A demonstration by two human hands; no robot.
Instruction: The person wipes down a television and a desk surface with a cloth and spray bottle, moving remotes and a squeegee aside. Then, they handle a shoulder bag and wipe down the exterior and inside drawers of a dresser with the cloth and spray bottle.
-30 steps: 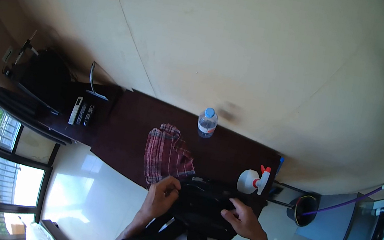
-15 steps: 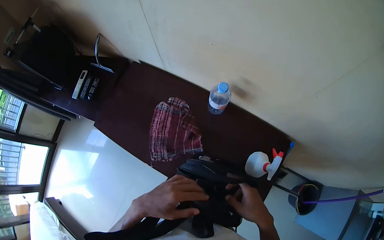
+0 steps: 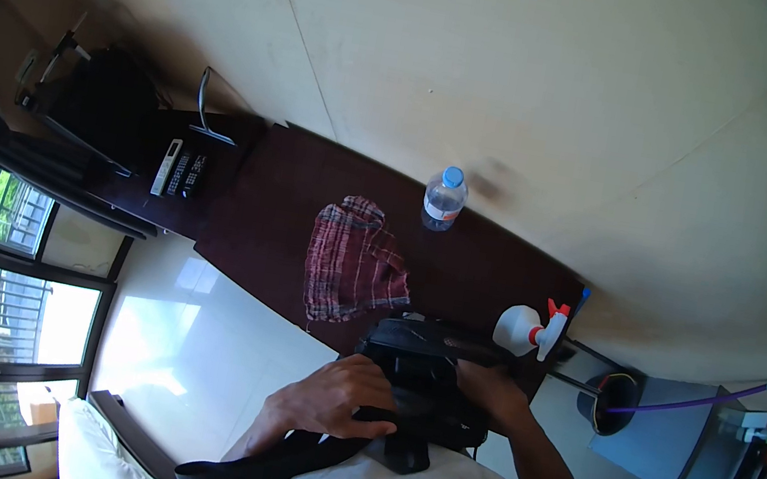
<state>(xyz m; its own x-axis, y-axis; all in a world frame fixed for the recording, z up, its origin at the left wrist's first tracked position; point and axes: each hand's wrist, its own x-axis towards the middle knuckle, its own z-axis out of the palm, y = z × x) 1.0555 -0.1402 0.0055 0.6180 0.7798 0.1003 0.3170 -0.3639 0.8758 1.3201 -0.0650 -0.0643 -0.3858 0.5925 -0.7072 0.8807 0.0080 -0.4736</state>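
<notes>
A black bag (image 3: 412,402) with a wide strap (image 3: 248,474) sits against my body at the table's front edge. On its left side lies my left hand (image 3: 339,397), fingers curled over the edge and thumb along the near side. My right hand (image 3: 491,396) reaches in under the bag's raised flap from the right, so its fingers are hidden. Just beyond the bag, a red plaid cloth (image 3: 349,264) lies crumpled on the dark table (image 3: 281,182). To the bag's right rests a white spray bottle (image 3: 519,329) with a red trigger.
A clear bottle with a blue cap (image 3: 445,199) stands near the wall. Remote controls (image 3: 179,175) and a black device (image 3: 106,107) are at the far left. Past the table's right end are a dark bin (image 3: 609,404) and a purple stick (image 3: 695,407).
My right hand has gone deeper under the bag's flap, and its fingers are now out of sight. My left hand stays on the bag's left side.
</notes>
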